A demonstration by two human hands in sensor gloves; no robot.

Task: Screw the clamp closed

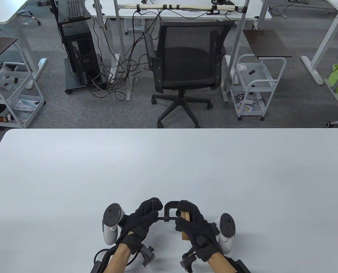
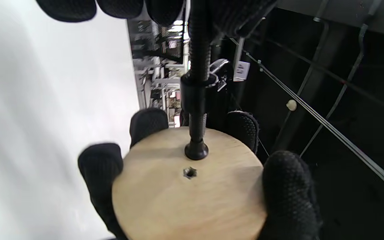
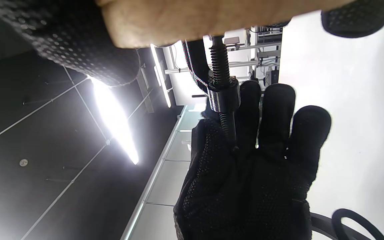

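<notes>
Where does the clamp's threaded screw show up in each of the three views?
Table view: the screw runs level between the two hands, low centre.
Left wrist view: it drops from the top edge, its tip on the wooden disc.
Right wrist view: it runs down from top centre through the clamp's collar.
Shared landmark: the collar the screw threads through, seen in both wrist views.

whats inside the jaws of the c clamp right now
A round wooden disc, held by the right hand. The clamp screw's pad meets its face just above a small centre hole. The disc's far side and the fixed jaw behind it are covered.
</notes>
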